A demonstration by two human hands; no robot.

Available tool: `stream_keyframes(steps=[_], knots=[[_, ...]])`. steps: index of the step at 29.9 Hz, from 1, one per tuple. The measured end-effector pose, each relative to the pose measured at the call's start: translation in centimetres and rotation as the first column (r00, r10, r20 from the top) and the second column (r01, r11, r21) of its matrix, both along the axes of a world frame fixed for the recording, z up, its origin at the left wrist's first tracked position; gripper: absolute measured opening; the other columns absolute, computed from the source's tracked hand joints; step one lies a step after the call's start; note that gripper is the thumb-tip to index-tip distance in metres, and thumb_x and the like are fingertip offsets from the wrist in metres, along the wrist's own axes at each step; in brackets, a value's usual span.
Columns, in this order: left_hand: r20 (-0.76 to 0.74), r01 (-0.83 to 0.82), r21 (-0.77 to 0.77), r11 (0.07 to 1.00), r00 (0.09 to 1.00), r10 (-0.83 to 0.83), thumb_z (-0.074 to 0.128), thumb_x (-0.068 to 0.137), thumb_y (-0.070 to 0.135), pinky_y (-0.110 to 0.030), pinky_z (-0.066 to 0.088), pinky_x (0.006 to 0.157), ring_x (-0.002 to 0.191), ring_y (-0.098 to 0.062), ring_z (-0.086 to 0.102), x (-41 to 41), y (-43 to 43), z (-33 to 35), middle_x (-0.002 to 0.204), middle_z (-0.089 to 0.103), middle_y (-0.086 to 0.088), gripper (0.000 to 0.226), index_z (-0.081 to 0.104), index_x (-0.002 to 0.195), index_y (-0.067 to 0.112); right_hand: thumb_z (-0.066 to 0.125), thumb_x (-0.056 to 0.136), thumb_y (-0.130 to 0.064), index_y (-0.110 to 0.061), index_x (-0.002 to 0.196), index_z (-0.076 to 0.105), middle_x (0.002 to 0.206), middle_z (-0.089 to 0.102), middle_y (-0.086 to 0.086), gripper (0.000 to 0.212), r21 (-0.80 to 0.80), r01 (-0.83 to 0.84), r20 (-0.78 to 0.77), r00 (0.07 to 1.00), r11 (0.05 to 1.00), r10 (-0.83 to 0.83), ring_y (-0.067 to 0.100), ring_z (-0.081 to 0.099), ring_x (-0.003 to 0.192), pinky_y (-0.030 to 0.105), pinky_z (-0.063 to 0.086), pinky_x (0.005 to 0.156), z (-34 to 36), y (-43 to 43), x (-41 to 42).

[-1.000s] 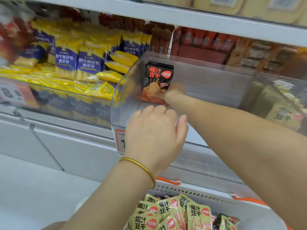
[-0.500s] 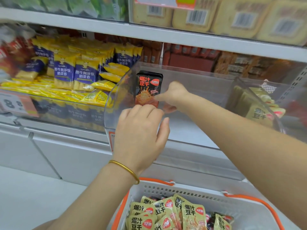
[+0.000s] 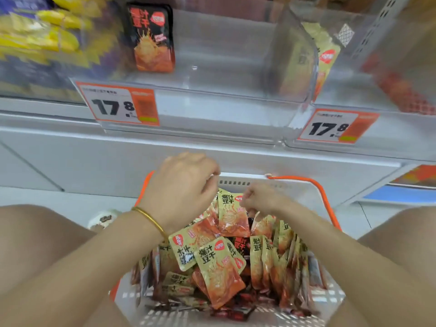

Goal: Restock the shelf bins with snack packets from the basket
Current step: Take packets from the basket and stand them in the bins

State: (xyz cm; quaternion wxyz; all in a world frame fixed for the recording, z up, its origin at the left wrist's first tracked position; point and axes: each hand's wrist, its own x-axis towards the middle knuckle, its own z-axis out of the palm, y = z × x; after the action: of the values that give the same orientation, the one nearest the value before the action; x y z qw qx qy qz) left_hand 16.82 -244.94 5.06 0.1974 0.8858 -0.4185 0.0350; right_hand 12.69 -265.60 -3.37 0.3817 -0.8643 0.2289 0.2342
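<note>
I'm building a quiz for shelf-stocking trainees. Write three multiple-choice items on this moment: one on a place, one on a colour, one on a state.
1. Where does the black packet stand?
A. in the clear bin
B. in the basket
C. on the floor

2. What colour are the handles of the basket?
A. blue
B. orange
C. green

3. What is the left hand doing?
A. gripping the bin's rim
B. holding up a price tag
C. hanging over the basket with fingers curled

Answers: 1 A, it stands upright in the bin's left corner. 2 B, orange handles curve over the white rim. 3 C, it is above the beige packets, near the right hand.
</note>
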Motion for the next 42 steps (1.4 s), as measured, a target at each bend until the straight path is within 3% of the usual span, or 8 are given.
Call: stream_keyframes(steps=[8,11,14,20,26,32,36,42], knots=[[0.032,0.001,0.161,0.987,0.999,-0.007,0.037,0.094,0.025,-0.030,0.039,0.072,0.094,-0.020,0.056,-0.4,-3.4,-2.5,0.096,0.062,0.002,0.028,0.064,0.097,0.018,0.065,0.088,-0.033,-0.012,0.088,0.042,0.080,0.052,0.002,0.031,-0.157,0.266,-0.005,0.963,0.951,-0.271,0.023,0.057,0.082,0.034,0.044,0.070,-10.9,1.5,-2.3],[0.011,0.000,0.210,0.978,1.000,-0.003,0.035,0.095,0.025,-0.029,0.039,0.073,0.095,-0.018,0.054,0.1,-4.0,-3.0,0.099,0.061,0.002,0.027,0.061,0.099,0.018,0.070,0.085,-0.021,-0.014,0.067,0.046,0.066,0.053,0.000,0.030,-0.040,0.337,0.003,0.942,0.941,-0.337,0.019,0.056,0.067,0.030,0.044,0.063,-10.9,0.9,-1.6],[-0.007,0.011,0.262,0.965,1.000,-0.009,0.035,0.096,0.025,-0.031,0.043,0.076,0.096,-0.020,0.055,0.5,-4.4,-3.6,0.101,0.061,0.000,0.029,0.062,0.102,0.017,0.062,0.087,-0.002,-0.013,0.074,0.056,0.068,0.055,0.005,0.018,0.174,0.362,-0.028,0.932,0.916,-0.362,0.014,0.049,0.055,0.025,0.045,0.054,-9.6,-0.6,-1.6],[-0.037,0.049,0.343,0.938,0.999,-0.039,0.036,0.096,0.026,-0.038,0.048,0.080,0.095,-0.022,0.055,0.4,-5.0,-4.4,0.101,0.059,-0.003,0.029,0.061,0.102,0.015,0.067,0.084,-0.012,-0.007,0.103,0.068,0.099,0.064,0.006,0.019,-0.124,-0.258,-0.128,0.962,0.958,0.242,0.019,0.057,0.088,0.032,0.049,0.080,-10.0,-0.3,-3.2],[-0.083,0.048,0.346,0.937,0.996,-0.020,0.038,0.096,0.025,-0.039,0.049,0.081,0.097,-0.021,0.055,0.6,-4.9,-4.6,0.102,0.060,-0.003,0.027,0.062,0.103,0.016,0.063,0.087,-0.011,-0.008,0.089,0.068,0.107,0.068,0.004,0.006,-0.303,-0.280,-0.136,0.959,0.911,0.250,0.023,0.064,0.096,0.036,0.055,0.083,-10.0,0.4,-3.7],[-0.185,0.072,0.346,0.935,0.983,-0.007,0.044,0.096,0.029,-0.031,0.045,0.082,0.108,-0.020,0.052,0.5,-4.8,-4.4,0.112,0.056,-0.002,0.026,0.059,0.115,0.019,0.070,0.084,-0.011,-0.009,0.104,0.068,0.103,0.067,0.003,0.020,-0.225,-0.279,-0.051,0.960,0.933,0.275,0.021,0.062,0.095,0.029,0.049,0.085,-2.4,-1.8,-1.4],[-0.435,0.136,0.267,0.954,0.900,-0.006,0.057,0.091,0.034,-0.027,0.043,0.092,0.110,-0.015,0.055,0.3,-5.2,-4.3,0.124,0.057,0.001,0.039,0.052,0.126,0.017,0.070,0.083,-0.010,-0.006,0.097,0.070,0.076,0.060,-0.005,0.014,-0.175,-0.267,0.120,0.950,0.948,0.289,0.010,0.056,0.071,0.019,0.042,0.061,4.4,-2.6,-0.7],[-0.595,-0.033,-0.001,0.999,0.803,0.025,0.064,0.088,0.017,-0.033,0.047,0.075,0.080,-0.021,0.057,0.6,-5.5,-2.4,0.085,0.062,-0.006,0.013,0.060,0.094,0.007,0.069,0.084,-0.007,-0.015,0.077,0.065,0.068,0.063,-0.002,0.011,0.300,-0.017,0.352,0.931,0.954,-0.094,0.002,0.057,0.056,0.015,0.046,0.056,7.5,-2.1,-1.6]])
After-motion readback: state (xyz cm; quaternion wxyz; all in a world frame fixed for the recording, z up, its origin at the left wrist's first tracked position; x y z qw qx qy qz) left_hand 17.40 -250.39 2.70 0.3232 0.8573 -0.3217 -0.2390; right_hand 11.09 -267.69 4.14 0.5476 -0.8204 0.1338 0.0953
